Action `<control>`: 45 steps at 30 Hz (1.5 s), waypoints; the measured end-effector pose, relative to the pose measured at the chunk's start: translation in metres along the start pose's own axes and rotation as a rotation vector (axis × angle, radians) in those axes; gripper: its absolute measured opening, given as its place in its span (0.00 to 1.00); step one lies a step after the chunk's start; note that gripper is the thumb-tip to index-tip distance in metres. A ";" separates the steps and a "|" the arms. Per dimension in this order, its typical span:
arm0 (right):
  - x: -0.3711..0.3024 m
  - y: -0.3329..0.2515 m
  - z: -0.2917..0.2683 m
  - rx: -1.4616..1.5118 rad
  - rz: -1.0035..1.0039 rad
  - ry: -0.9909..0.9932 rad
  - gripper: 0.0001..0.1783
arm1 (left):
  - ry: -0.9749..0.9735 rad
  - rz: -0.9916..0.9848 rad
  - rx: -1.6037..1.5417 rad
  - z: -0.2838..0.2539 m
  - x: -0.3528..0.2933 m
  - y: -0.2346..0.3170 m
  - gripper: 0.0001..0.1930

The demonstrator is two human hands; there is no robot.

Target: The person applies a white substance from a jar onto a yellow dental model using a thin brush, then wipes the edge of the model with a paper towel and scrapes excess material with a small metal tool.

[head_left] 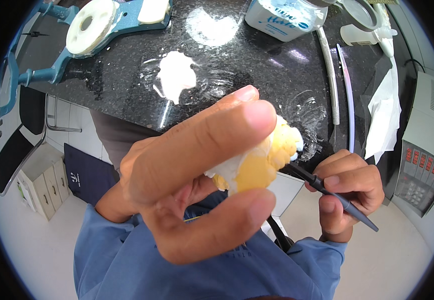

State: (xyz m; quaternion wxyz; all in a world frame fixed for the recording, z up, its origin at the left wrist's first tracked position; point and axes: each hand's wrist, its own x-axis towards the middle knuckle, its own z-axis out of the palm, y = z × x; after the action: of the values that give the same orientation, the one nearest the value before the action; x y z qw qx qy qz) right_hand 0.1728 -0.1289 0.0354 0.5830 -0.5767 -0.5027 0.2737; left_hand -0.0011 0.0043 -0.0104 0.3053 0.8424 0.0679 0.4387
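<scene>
Close in front of me, my left hand (177, 165) grips a yellow dental cast (257, 167) between thumb and fingers. Whitish material covers part of the cast, and its right edge shows small pale-blue and white spots. Much of it is hidden behind my fingers. To the right, my right hand (352, 180) pinches a slim black pen-like tool (349, 206) with a grey end. The tool's left end meets the cast's right side; whether it touches cannot be told, and its tip is hard to make out.
On the black speckled counter (122, 75) lies a white paste mound (178, 75), with white powder (212, 27) behind it. A blue articulator (122, 20) stands far left, a white tub (282, 20) at the back. Two thin sticks (348, 95) and white paper (384, 115) lie right.
</scene>
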 end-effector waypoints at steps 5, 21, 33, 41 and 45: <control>0.002 0.000 0.000 0.001 -0.012 -0.019 0.13 | -0.008 -0.017 0.000 -0.005 0.000 0.002 0.42; -0.003 -0.001 0.001 -0.014 -0.038 0.020 0.13 | -0.022 -0.022 -0.001 -0.003 0.001 0.001 0.42; 0.002 0.002 -0.002 -0.045 -0.081 -0.049 0.13 | -0.029 -0.024 -0.003 0.000 0.004 -0.001 0.43; 0.001 0.002 0.000 -0.019 -0.063 -0.002 0.12 | -0.034 -0.025 -0.005 0.000 0.005 -0.001 0.43; -0.001 0.002 0.000 -0.049 -0.125 -0.015 0.13 | -0.036 -0.025 -0.006 0.000 0.006 -0.001 0.44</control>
State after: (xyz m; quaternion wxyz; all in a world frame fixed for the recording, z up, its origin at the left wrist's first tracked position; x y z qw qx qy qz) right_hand 0.1729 -0.1299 0.0335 0.5807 -0.5562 -0.5488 0.2286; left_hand 0.0028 0.0071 -0.0066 0.3144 0.8483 0.0718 0.4199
